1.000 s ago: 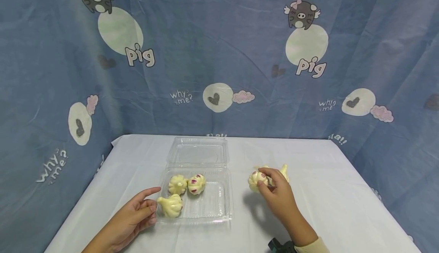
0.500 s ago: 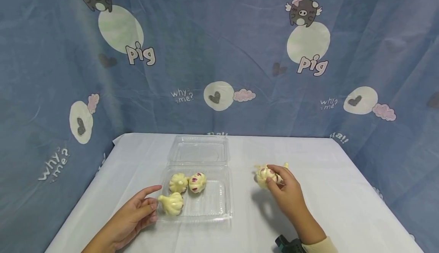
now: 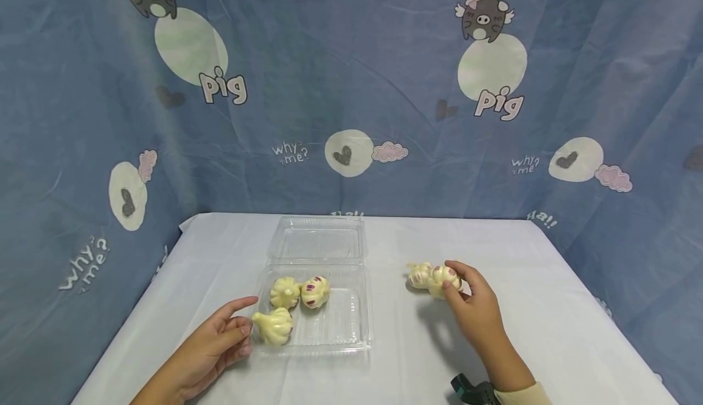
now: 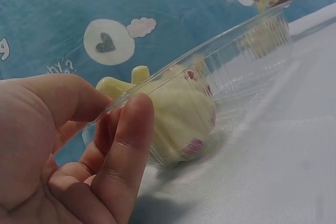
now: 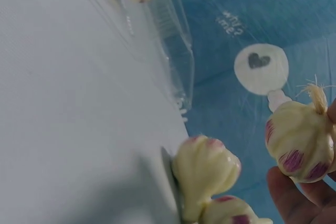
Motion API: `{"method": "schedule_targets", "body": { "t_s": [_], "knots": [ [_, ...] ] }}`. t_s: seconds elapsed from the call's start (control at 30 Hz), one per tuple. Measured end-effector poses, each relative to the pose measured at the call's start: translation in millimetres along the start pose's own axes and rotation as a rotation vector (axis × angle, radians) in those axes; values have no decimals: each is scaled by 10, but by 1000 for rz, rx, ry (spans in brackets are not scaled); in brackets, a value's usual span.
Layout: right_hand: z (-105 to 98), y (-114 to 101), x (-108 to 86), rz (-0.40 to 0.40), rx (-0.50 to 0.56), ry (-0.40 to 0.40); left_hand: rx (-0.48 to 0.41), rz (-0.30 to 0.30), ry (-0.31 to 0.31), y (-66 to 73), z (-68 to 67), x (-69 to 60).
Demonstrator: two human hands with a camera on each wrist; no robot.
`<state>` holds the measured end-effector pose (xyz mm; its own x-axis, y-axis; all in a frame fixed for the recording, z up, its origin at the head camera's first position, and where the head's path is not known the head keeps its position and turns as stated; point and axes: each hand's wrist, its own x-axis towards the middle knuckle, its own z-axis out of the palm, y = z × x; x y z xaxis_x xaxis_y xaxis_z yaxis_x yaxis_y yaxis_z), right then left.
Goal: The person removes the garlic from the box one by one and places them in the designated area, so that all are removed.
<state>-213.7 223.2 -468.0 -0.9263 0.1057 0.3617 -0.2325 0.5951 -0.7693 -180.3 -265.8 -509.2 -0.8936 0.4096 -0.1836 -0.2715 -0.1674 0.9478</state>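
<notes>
My right hand (image 3: pixel 476 307) holds a garlic bulb (image 3: pixel 442 280) with purple patches, raised over the right side of the table. In the right wrist view two more garlic bulbs (image 5: pixel 206 169) lie on the cloth below it; the head view shows one garlic bulb (image 3: pixel 419 275) just left of the held one, the other hidden. My left hand (image 3: pixel 211 350) pinches the left rim of a clear plastic clamshell box (image 3: pixel 343 326), thumb outside in the left wrist view. Inside the box's left half sit three garlic bulbs (image 3: pixel 273 327).
The box's hinged lid (image 3: pixel 317 240) lies folded back toward the rear. A white cloth (image 3: pixel 401 362) covers the table. Behind and at the sides hangs a blue printed curtain (image 3: pixel 296 100). A dark device (image 3: pixel 472 390) sits by my right wrist.
My right hand has moved right and slightly back with the garlic bulb, uncovering a bulb on the table to its left. The left hand and the box have stayed put.
</notes>
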Motion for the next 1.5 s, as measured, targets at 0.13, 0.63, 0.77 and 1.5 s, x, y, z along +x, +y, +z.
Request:
{"method": "schedule_targets", "body": {
  "t_s": [0.13,0.63,0.77,1.5],
  "knots": [
    [-49,47,20,20,-17,8,0,-9,7,-13,-8,-9],
    [-249,233,20,115,-75,25,9,-45,31,-13,23,-24],
    [-289,260,43,125,-93,45,12,-39,34,-7,28,-27],
    [-411,530,194,253,-78,65,18,5,-15,25,7,-17]
  ]
}}
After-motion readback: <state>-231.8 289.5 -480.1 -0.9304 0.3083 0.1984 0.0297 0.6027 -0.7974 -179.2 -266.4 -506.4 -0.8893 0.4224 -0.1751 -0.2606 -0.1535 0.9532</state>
